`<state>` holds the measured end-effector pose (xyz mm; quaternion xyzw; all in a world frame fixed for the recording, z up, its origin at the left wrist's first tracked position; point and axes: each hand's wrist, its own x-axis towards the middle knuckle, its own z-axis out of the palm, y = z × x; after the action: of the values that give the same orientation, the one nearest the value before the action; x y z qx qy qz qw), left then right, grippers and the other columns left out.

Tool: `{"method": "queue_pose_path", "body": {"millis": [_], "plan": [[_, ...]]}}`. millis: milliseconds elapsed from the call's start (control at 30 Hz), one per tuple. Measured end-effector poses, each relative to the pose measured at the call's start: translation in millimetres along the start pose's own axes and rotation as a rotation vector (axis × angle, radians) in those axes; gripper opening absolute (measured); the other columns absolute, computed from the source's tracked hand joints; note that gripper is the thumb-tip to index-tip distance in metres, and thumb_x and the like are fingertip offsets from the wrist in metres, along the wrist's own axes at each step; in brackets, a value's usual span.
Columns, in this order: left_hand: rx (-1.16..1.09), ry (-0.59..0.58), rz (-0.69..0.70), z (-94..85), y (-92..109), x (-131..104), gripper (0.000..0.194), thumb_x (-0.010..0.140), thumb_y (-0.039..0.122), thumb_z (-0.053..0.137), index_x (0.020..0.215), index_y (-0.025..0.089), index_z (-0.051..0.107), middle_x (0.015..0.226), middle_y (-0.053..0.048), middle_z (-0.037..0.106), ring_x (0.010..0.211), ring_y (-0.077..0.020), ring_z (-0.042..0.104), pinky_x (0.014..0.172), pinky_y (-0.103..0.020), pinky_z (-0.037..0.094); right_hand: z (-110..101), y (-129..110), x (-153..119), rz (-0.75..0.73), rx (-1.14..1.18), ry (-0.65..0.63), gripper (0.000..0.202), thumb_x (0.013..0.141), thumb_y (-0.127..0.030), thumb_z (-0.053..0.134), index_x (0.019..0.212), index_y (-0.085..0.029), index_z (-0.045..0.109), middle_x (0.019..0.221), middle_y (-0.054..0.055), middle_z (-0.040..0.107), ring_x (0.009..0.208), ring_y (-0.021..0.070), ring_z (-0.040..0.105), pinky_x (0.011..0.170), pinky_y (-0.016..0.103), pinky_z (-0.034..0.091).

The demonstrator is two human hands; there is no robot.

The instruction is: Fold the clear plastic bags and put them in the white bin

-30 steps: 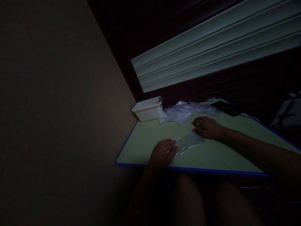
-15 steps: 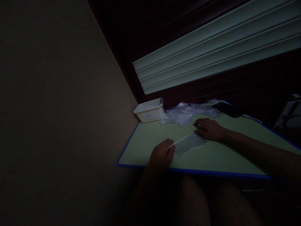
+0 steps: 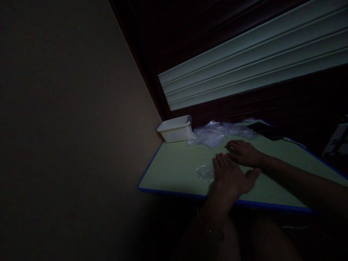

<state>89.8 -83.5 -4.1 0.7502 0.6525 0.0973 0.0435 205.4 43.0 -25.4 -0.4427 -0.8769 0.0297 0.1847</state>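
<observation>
A clear plastic bag (image 3: pixel 205 172) lies flat on the pale green table, its left end showing and the rest covered by my left hand (image 3: pixel 230 177). That hand rests palm down across the bag with its fingers stretched out and the thumb spread to the right. Just beyond it, my right hand (image 3: pixel 245 153) lies on the table with bent fingers apart from the thumb, which the left fingertips partly hide. Nothing shows in its grasp. Behind both hands a pile of clear plastic bags (image 3: pixel 212 133) is spread along the far side.
At the far left corner stands a white plastic bin (image 3: pixel 176 134) against the wall (image 3: pixel 108 108). A dark flat object (image 3: pixel 265 130) lies at the back right, with a pale cable (image 3: pixel 295 142) beside it. The table (image 3: pixel 168 170) has a blue edge. The light is dim.
My left hand has let go of the bag's left end and moved right, flattening over the bag beside my right hand. My right hand has barely moved.
</observation>
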Motion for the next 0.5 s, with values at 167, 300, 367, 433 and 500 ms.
{"method": "queue_pose_path", "body": {"millis": [167,300,367,433,500], "plan": [[-0.011,-0.018,-0.055,-3.7,-10,-17,0.11,0.081,0.078,0.003,0.146,-0.009,0.019,0.154,-0.028,0.012,0.145,-0.0385,0.004,0.118,-0.053,0.011,1,0,1,0.002,0.009,0.005,0.052,0.086,-0.054,0.042,0.12,-0.018,0.059,0.133,0.016,0.055,0.121,0.0375,0.048,0.093,0.053,0.04],[-0.005,0.011,-0.107,-3.5,-22,-34,0.108,0.083,0.076,0.004,0.145,-0.01,0.022,0.154,-0.028,0.014,0.145,-0.0378,0.006,0.118,-0.051,0.014,1,1,1,0.006,0.009,0.006,0.052,0.087,-0.054,0.043,0.121,-0.018,0.059,0.133,0.017,0.055,0.122,0.0383,0.048,0.093,0.054,0.04],[0.0,0.044,-0.128,-1.0,-30,-41,0.107,0.083,0.075,0.005,0.144,-0.011,0.023,0.153,-0.029,0.014,0.145,-0.0378,0.008,0.118,-0.051,0.015,1,1,1,-0.002,0.011,0.002,0.053,0.086,-0.054,0.042,0.121,-0.017,0.06,0.133,0.017,0.055,0.122,0.0382,0.048,0.092,0.053,0.04],[0.021,0.081,-0.153,2.2,-38,-47,0.105,0.084,0.075,0.008,0.144,-0.01,0.026,0.153,-0.029,0.016,0.144,-0.0373,0.01,0.118,-0.051,0.016,1,1,1,-0.004,0.016,0.001,0.054,0.086,-0.055,0.042,0.12,-0.017,0.06,0.133,0.016,0.056,0.122,0.0376,0.048,0.093,0.052,0.041],[0.053,0.12,-0.182,4.7,-45,-54,0.102,0.086,0.073,0.01,0.144,-0.008,0.029,0.152,-0.027,0.019,0.144,-0.0364,0.013,0.117,-0.051,0.018,1,1,2,-0.001,0.018,0.002,0.054,0.086,-0.055,0.042,0.12,-0.017,0.06,0.132,0.017,0.056,0.121,0.0374,0.048,0.093,0.051,0.041]]}}
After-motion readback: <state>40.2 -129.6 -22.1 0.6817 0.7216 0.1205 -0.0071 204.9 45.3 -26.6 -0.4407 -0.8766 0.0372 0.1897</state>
